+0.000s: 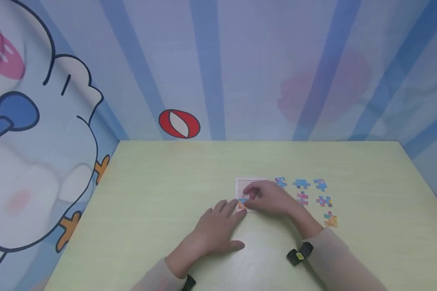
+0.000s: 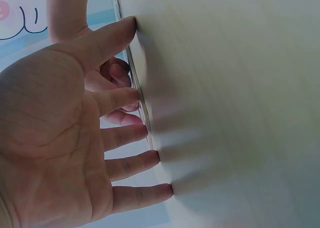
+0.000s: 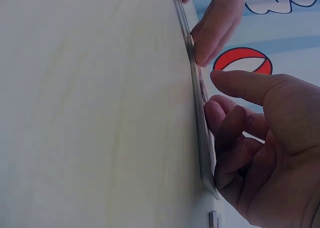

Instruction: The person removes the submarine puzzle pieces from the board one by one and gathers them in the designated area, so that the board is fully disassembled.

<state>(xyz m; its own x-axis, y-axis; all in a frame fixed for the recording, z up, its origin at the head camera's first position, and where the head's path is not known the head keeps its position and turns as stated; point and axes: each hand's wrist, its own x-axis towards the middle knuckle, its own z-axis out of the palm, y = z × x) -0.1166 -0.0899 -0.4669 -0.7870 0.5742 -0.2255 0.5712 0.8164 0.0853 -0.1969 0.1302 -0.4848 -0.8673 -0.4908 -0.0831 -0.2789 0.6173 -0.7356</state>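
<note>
A shallow square puzzle tray (image 1: 252,178) with a pale rim lies on the table. At its near left corner is a small orange and blue jigsaw piece (image 1: 242,203), partly covered by fingers. My right hand (image 1: 269,197) reaches over the tray from the right, its thumb and forefinger at this piece and the other fingers curled. In the right wrist view those curled fingers (image 3: 232,143) rest at the tray's edge (image 3: 202,133). My left hand (image 1: 218,228) lies spread, fingers fairly straight, its fingertips on the table and at the tray's near left corner. The left wrist view shows its palm (image 2: 50,138).
Right of the tray lie several loose jigsaw pieces: a blue one (image 1: 301,184), another blue one (image 1: 320,184), a pink one (image 1: 302,198), a multicoloured one (image 1: 324,201) and a yellow one (image 1: 330,219). A printed cloth wall (image 1: 240,81) rises behind the table (image 1: 167,173).
</note>
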